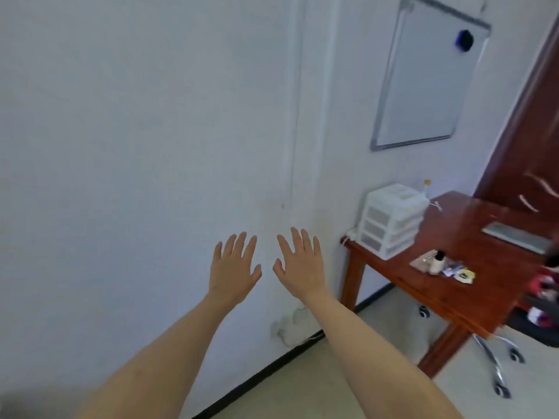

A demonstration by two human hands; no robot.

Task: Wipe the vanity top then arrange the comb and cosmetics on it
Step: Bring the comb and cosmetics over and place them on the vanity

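Note:
My left hand (234, 269) and my right hand (301, 264) are stretched out side by side in front of a white wall, palms away, fingers spread, nothing in either. The reddish wooden vanity top (465, 234) stands well to the right of both hands. On it lies a small cluster of cosmetics (443, 266), among them a pale bottle with a dark cap (436, 263) and small packets, blurred. A flat grey oblong thing (517, 237) lies farther back on the top; I cannot tell what it is.
A white three-drawer plastic organiser (390, 220) sits on the table's left back corner. A whiteboard (423, 77) hangs on the wall above. A wheeled chair base (499, 364) stands under the table. A dark wooden door (532, 140) is at the far right. Pale floor below.

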